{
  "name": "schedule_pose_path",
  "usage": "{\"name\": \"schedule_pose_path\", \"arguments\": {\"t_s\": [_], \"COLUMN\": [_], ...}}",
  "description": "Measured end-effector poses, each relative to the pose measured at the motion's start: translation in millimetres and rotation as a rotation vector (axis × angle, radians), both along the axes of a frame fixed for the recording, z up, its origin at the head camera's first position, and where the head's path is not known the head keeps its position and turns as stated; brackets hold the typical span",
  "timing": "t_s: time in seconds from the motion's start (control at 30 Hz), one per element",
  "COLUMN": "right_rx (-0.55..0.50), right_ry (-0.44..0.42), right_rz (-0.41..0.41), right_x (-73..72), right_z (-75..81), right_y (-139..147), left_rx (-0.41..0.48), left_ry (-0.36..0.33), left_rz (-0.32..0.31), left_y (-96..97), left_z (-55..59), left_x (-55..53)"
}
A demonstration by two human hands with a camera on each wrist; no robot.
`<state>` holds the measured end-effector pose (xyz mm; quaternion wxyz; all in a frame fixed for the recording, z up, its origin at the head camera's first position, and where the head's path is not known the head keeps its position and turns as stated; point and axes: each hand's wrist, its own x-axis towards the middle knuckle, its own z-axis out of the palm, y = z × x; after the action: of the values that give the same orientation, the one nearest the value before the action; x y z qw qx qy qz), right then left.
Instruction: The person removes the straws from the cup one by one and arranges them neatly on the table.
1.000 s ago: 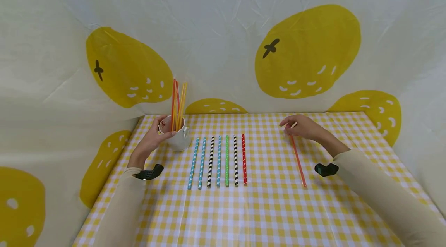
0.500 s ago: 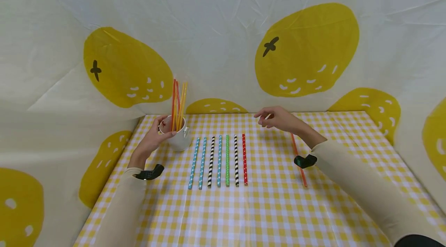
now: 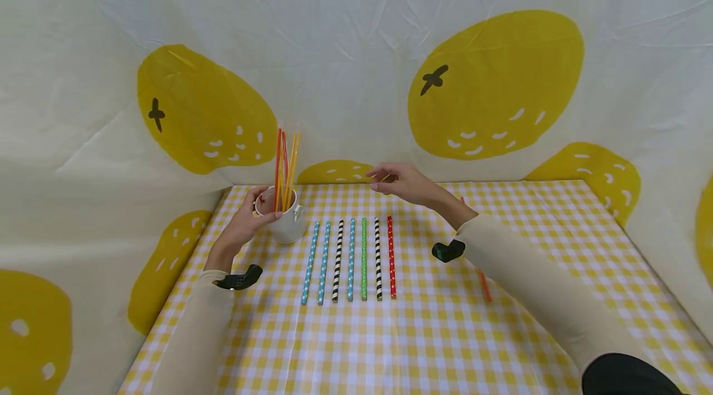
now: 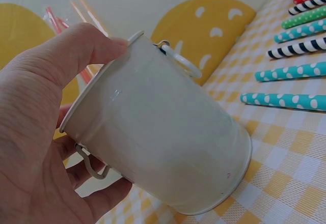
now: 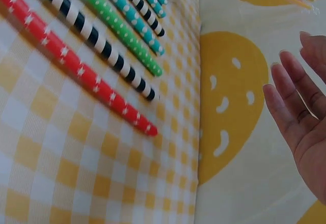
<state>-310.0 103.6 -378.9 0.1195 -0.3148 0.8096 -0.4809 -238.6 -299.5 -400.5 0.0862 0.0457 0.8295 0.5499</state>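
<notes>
My left hand point(image 3: 241, 221) grips a small white metal bucket point(image 4: 158, 127) by its rim and side; the thumb lies over the rim. Red straws point(image 3: 277, 160) and orange-yellow straws point(image 3: 294, 166) stand in the bucket, leaning against its edge. Above the far part of the table, my right hand point(image 3: 402, 183) hangs in the air between the bucket and the right side. Its fingers point(image 5: 285, 76) are extended and hold nothing in the right wrist view. Partly hidden beneath the right forearm, a single red-orange straw point(image 3: 484, 288) lies on the table.
Several patterned paper straws lie in a row mid-table: blue dotted point(image 3: 309, 265), black-and-white striped point(image 3: 338, 262), green dotted point(image 3: 364, 259) and red starred point(image 3: 392, 259). A yellow checked cloth point(image 3: 345, 345) covers the table. Behind it hangs a pale sheet point(image 3: 356, 73) with lemon prints.
My right hand has left the red-orange straw on the table and moved left towards the bucket. The left hand and the bucket have stayed in place.
</notes>
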Motion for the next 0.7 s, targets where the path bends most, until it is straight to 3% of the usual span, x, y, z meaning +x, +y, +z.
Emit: {"name": "schedule_pose_path", "arguments": {"t_s": [0.3,0.53,0.7], "right_rx": [-0.041,-0.09,-0.083], "right_ry": [0.071,0.084,0.08], "right_rz": [0.036,0.061,0.068], "right_x": [-9.4,-12.6,-13.7], "right_z": [2.4,2.5,2.2], "right_y": [-40.3,-70.7,-90.9], "left_rx": [-0.016,0.015,0.015], "left_ry": [0.009,0.013,0.035], "left_rz": [-0.005,0.008,0.008], "left_y": [-0.2,-9.1,-10.7], "left_z": [-0.4,-21.4,-27.1], "left_x": [-0.3,-13.5,-17.7]}}
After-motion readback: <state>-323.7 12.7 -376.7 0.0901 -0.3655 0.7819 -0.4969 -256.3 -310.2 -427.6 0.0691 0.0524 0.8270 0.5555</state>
